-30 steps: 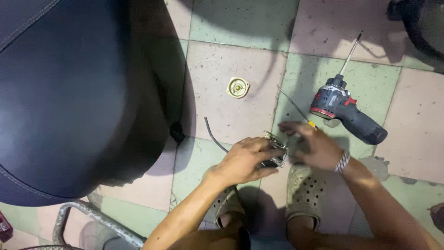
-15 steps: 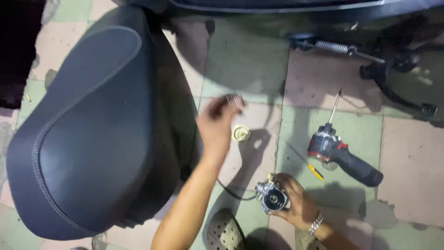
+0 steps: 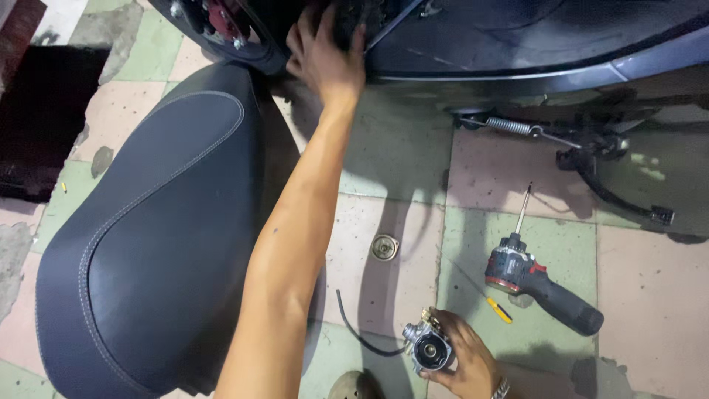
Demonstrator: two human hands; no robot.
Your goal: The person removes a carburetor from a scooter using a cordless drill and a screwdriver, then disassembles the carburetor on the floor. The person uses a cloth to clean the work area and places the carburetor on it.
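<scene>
My left hand [image 3: 325,52] reaches far up and presses against the dark underside of a scooter body [image 3: 517,37], fingers spread on the bodywork; I cannot see anything held in it. My right hand [image 3: 465,362] stays low near the bottom edge and grips a small metal carburettor [image 3: 428,346], with a thin black hose [image 3: 362,332] trailing from it across the tiles.
A detached dark scooter seat [image 3: 148,244] lies on the tiled floor at left. A red and black cordless driver [image 3: 539,281] with a long bit, a small yellow bit [image 3: 499,310] and a round metal cap [image 3: 385,247] lie on the tiles. A stand spring [image 3: 509,127] hangs under the scooter.
My left hand has left the carburettor, risen past the round cap and reached the scooter's underside. My view has tilted up. My right hand keeps hold of the carburettor.
</scene>
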